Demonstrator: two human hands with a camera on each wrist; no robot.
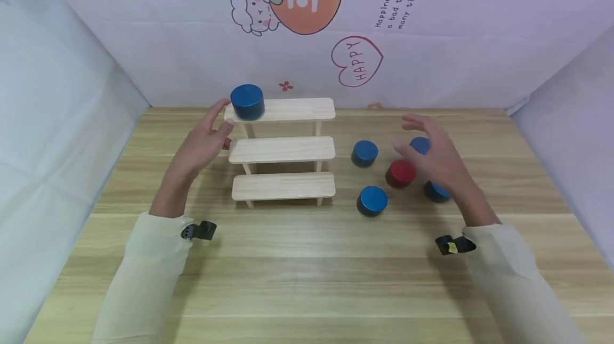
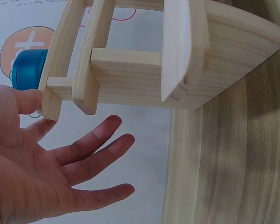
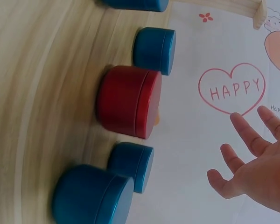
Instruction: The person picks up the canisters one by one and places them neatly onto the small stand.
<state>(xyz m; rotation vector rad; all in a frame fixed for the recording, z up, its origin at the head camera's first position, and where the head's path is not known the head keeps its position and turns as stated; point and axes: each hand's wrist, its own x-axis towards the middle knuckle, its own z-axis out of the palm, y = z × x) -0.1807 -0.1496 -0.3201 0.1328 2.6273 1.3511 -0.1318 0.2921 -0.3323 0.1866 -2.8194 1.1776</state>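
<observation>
A blue tin [image 1: 247, 102] sits on the left end of the top board of a three-tier wooden shelf [image 1: 283, 150]. My left hand [image 1: 203, 144] is beside that end, its thumb and index fingertips right at the board's edge near the tin. In the left wrist view its other fingers [image 2: 98, 170] spread loosely below the boards. Over the group of tins on the right, my right hand [image 1: 434, 154] hovers with nothing in its fingers. Beneath and beside it are a red tin [image 3: 123, 100] and blue tins, two of which it partly hides in the head view.
Two blue tins [image 1: 364, 153] [image 1: 372, 201] stand between the shelf and the red tin. Farther right are two more, one behind [image 1: 420, 145] and one nearer [image 1: 437, 194]. A printed white cloth [image 1: 192, 56] hangs behind the wooden table [image 1: 297, 269].
</observation>
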